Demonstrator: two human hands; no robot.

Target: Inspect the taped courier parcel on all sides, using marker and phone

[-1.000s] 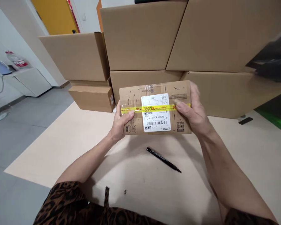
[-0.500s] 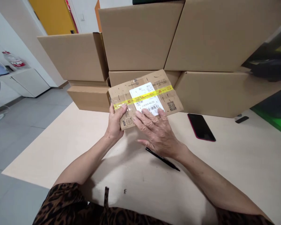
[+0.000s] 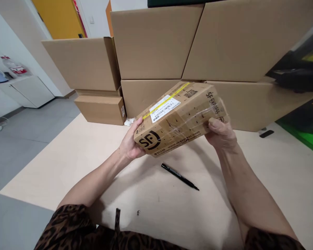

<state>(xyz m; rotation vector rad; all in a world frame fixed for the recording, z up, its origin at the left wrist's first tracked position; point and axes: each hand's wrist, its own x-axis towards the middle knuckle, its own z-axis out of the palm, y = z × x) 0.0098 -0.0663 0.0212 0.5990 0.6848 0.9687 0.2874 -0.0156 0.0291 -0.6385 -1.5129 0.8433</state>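
Note:
A small cardboard parcel [image 3: 179,116] with a white label, a yellow tape strip and black printed lettering is held in the air above the table, tilted so that its long side faces me. My left hand [image 3: 130,144] grips its left end, thumb on the top edge. My right hand [image 3: 220,133] is closed on its right end from below. A black pen [image 3: 179,176] lies on the table just under the parcel.
Large cardboard boxes [image 3: 156,45] are stacked along the far edge of the light wooden table [image 3: 75,163]. A smaller flat box [image 3: 100,109] lies at the left. A small dark object [image 3: 266,133] lies at the right. A white cabinet [image 3: 26,92] stands at the far left.
The parcel has been turned and tilted, so its side with the printed logo now faces me. My right hand moved from its near face to its right end. The phone is now hidden.

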